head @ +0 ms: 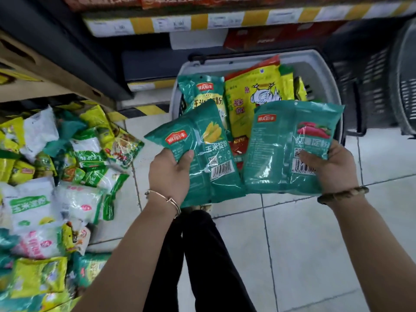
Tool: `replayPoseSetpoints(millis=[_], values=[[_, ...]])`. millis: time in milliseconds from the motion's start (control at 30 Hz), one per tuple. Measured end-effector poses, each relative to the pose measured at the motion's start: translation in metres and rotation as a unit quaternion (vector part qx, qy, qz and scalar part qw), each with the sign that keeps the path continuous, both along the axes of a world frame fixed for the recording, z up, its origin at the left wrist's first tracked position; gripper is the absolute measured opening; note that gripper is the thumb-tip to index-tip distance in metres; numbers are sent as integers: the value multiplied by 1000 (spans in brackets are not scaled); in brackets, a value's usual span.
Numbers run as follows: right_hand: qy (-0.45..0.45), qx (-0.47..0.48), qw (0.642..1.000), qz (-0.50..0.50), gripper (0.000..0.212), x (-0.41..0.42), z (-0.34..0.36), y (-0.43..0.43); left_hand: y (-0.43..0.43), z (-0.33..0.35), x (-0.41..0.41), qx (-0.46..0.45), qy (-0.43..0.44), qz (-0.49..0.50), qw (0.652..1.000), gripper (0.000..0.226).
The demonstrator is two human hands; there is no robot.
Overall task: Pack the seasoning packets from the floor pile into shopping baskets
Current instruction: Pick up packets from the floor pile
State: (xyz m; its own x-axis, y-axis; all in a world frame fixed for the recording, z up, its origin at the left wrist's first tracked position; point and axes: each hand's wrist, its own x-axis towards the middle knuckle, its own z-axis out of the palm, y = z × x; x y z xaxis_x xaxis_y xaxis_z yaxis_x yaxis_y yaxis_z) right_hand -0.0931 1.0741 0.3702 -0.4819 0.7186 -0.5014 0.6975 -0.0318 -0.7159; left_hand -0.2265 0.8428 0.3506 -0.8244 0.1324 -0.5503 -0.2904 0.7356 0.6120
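While the left hand [170, 170] grips a teal packet with a corn picture [202, 149] by its lower left edge, the right hand [331, 167] grips a second teal packet with a red root picture [286, 154] by its lower right edge. Each thumb [186, 155] lies pressed across its packet's front; the other fingers are hidden behind the plastic and are probably curled under it. Both packets are held side by side, barcodes toward the camera, their edges touching or nearly so, above the near rim of a grey shopping basket [315, 61] standing on the tiled floor [304, 244]. Inside the basket lie another teal packet [200, 91] and a yellow packet with a cartoon figure [254, 97], with red packaging partly hidden beneath. The floor pile [56, 176] of green, white and yellow seasoning packets lies well apart at the left, at the foot of the shelving [74, 48]. Dark baskets [371, 91] stand just beside the grey one on the right.
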Motion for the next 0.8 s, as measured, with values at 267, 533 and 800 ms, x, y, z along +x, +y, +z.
replayPoseSetpoints(millis=[267, 533, 800], values=[[-11, -23, 1000, -15, 40, -18, 5, 33, 41, 2, -28, -16, -17, -34, 999, 48], [53, -29, 997, 43, 71, -32, -3, 85, 93, -23, -40, 2, -37, -110, 993, 28], [85, -39, 991, 97, 64, -48, -47, 174, 167, -56, -34, 44, -44, -54, 997, 39]])
